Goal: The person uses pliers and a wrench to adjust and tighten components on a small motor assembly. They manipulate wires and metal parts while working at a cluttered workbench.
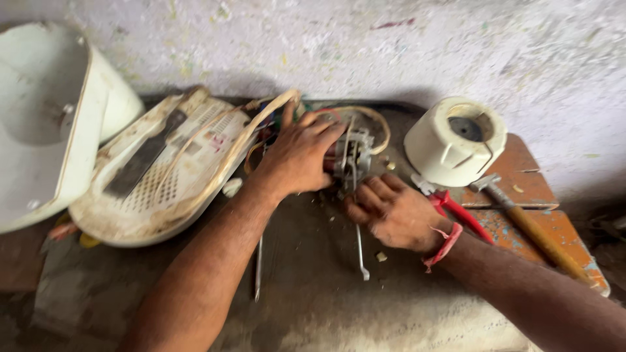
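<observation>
Head view: I have the small motor out of its cream housing and lying bare mid-tabletop. My left hand is clamped over it, and my right hand pinches its near end. I judge disassembly partly done. Its long axis seems to run left-right, though blur hides the shaft end.

Paint-flecked whitewashed wall, grimy worktop

Repair workshop, grimy workbench, hammer, red-handled pliers, dismantled appliance casings, paint-flecked wall
</observation>
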